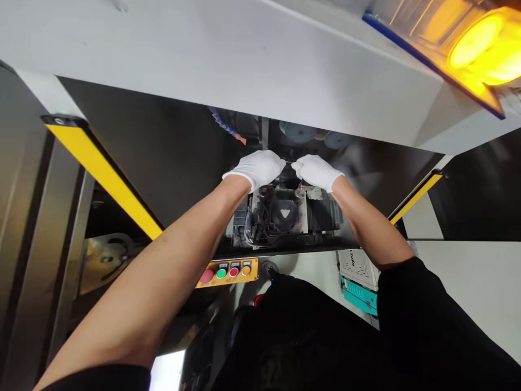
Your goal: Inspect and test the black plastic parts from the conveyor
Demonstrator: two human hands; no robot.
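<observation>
Inside a dark machine bay, my left hand and my right hand wear white gloves and face each other with a small gap between them. The fingers of both are curled closed at the far edge of a dark machine unit. A small dark part seems to lie between the fingertips, too small to make out. Black housing with a pale triangle label sits on the unit, just nearer to me than the hands. Whatever lies under my palms is hidden.
A blue segmented hose with an orange nozzle hangs beyond my left hand. Yellow strips flank the opening. Along the front is a yellow button panel. A lit amber lamp and white casing are above. Boxes stand at right.
</observation>
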